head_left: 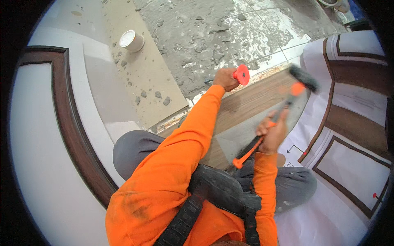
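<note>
Clutching a red-guarded chisel in the closed left hand above the ragged edge of wood-look planks, and a blurred hammer in the fully wrapped right hand, with open air between the 2 tools, a printed sheet close rightward, and grey rubble-strewn flooring ahead
</note>
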`<state>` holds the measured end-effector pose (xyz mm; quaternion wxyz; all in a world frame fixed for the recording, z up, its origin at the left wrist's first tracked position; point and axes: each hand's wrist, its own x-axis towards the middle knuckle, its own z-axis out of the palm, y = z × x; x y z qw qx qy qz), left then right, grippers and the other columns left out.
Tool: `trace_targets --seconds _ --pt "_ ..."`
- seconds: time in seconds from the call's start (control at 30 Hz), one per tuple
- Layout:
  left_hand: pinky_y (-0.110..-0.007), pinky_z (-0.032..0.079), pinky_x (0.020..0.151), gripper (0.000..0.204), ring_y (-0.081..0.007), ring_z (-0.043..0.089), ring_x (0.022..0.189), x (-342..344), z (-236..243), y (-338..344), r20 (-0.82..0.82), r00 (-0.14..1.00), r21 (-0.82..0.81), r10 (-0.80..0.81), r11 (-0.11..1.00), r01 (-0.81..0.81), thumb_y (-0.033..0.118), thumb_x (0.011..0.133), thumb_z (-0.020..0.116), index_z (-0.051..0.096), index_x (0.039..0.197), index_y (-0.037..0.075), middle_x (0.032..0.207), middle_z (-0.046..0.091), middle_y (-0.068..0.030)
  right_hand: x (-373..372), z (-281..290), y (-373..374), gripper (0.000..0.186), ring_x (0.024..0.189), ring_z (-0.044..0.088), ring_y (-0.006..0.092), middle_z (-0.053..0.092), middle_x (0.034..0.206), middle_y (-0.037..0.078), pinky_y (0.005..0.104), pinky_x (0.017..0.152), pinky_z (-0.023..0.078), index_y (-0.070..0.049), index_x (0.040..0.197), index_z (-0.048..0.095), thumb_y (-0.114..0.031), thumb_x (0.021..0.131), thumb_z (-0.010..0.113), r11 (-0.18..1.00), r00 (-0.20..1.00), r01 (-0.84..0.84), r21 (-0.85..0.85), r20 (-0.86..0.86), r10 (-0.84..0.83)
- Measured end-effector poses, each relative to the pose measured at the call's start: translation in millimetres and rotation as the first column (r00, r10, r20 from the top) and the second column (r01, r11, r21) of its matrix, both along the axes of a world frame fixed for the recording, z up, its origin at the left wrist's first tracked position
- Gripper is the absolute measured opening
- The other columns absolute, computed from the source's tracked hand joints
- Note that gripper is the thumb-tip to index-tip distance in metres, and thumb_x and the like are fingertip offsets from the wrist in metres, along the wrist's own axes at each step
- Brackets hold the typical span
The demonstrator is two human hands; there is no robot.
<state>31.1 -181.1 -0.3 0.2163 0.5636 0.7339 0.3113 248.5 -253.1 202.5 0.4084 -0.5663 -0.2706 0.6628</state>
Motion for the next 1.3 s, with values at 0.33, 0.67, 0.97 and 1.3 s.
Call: trace_targets --seconds 0.33,0.67,0.97,1.3 --pt "-0.045 0.055 0.074 0.034 -0.0378 0.068 0.084 6.8 4.4 0.4 -0.028 0.999 -0.092 0.017 0.996 -0.019 0.047 0.08 0.069 0.07 0.09 0.014 0.087 0.071 -0.0148 -25.1 -61.6 -20.2 0.056 0.038 0.04 0.0122 0.043 0.055 0.001 0.0276 0.037 0.035 -0.006 0.087 0.052 -0.058 0.104 0.039 0.927 0.936 -0.297 -0.231 0.123 0.33" --pt "-0.046 0.054 0.074 0.032 -0.0378 0.068 0.083 17.4 17.6 -13.6 -0.057 0.987 -0.156 -0.148 0.978 0.138 0.043 0.078 0.07 0.07 0.088 0.012 0.087 0.071 -0.016 -0.1 6.5 14.6 0.058 0.042 0.036 0.0083 0.036 0.056 -0.002 0.0252 0.041 0.034 -0.009 0.089 0.048 -0.066 0.1 0.042 0.989 0.995 0.088 -0.116 -0.045 -0.093" --pt "-0.046 0.054 0.074 0.033 -0.0387 0.067 0.085 16.8 23.4 -19.5 0.035 0.997 -0.095 0.075 0.993 -0.072 0.045 0.081 0.071 0.072 0.094 0.015 0.089 0.071 -0.0159 3.9 -18.2 -0.7 0.057 0.04 0.037 0.0095 0.039 0.056 -0.001 0.0262 0.039 0.035 -0.009 0.087 0.048 -0.064 0.101 0.043 0.985 1.0 -0.022 -0.172 0.006 0.024" --pt "-0.045 0.054 0.074 0.034 -0.0378 0.068 0.086 5.3 3.5 -9.9 -0.016 0.985 -0.091 0.173 0.98 -0.174 0.048 0.082 0.069 0.071 0.092 0.016 0.089 0.071 -0.0146 -23.2 12.1 14.5 0.054 0.041 0.039 0.0089 0.041 0.055 -0.002 0.026 0.039 0.035 -0.008 0.089 0.05 -0.061 0.102 0.044 0.991 0.987 -0.133 -0.007 0.091 0.133"
